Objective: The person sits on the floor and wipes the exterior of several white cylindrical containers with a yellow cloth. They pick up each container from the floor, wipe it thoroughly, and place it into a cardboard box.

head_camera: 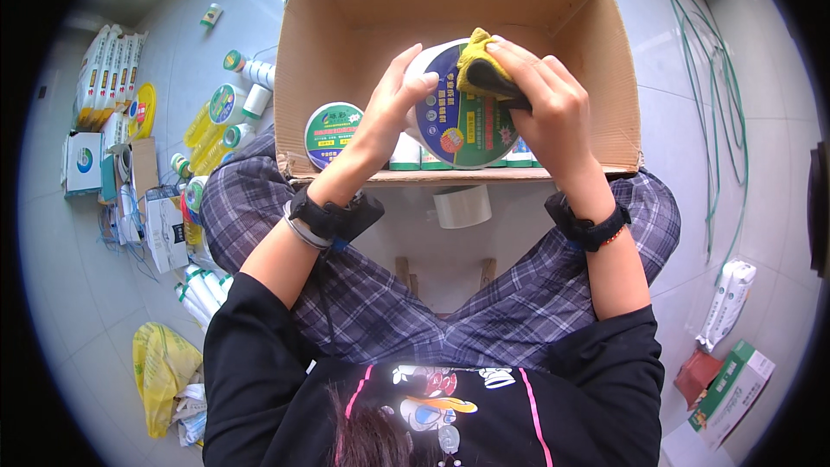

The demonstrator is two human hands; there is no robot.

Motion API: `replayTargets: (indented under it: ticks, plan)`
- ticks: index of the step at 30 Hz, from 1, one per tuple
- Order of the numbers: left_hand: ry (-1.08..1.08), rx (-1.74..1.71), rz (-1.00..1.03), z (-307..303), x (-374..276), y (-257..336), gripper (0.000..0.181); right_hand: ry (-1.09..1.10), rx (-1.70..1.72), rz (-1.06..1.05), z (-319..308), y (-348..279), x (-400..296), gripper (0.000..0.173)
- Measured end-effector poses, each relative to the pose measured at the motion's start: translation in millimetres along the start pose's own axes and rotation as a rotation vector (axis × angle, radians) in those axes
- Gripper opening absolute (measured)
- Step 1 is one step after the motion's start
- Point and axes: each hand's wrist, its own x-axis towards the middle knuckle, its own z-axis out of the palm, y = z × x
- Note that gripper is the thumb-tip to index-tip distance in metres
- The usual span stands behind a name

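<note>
My left hand (pixel 401 94) holds the left side of a large round tub or roll (pixel 447 123) with a blue and green printed face, tilted above the front of an open cardboard box (pixel 622 91). My right hand (pixel 551 94) presses a folded yellow and black cloth (pixel 483 65) on the upper right of that printed face. Inside the box, left of it, lies a similar round item (pixel 331 126) with a green and blue label. White and green cylinders (pixel 405 154) stand along the box's front edge, partly hidden behind the held item.
A roll of clear tape (pixel 462 206) lies on the floor below the box. Rolls and yellow containers (pixel 209 136) crowd the left floor, near stacked white packages (pixel 107 71) and a yellow bag (pixel 162 370). Right are a green cord (pixel 713 123), a white packet (pixel 726 301) and a green-white box (pixel 733 389).
</note>
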Motion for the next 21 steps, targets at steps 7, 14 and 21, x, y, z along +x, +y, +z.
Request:
replayTargets:
  ticks: [7, 14, 21]
  plan:
    - [0.146, -0.192, 0.038, -11.1, 6.9, 10.8, 0.079, -0.092, 0.154, -0.125, 9.6, -30.2, -3.4, 0.036]
    - [0.199, -0.314, 0.118, -9.4, 9.9, 17.6, 0.073, -0.047, 0.045, -0.095, 5.9, -16.2, -0.2, 0.039]
    - [0.103, -0.072, 0.047, -0.9, -0.8, 9.4, 0.083, -0.013, 0.032, 0.015, 4.5, -3.0, -1.0, 0.051]
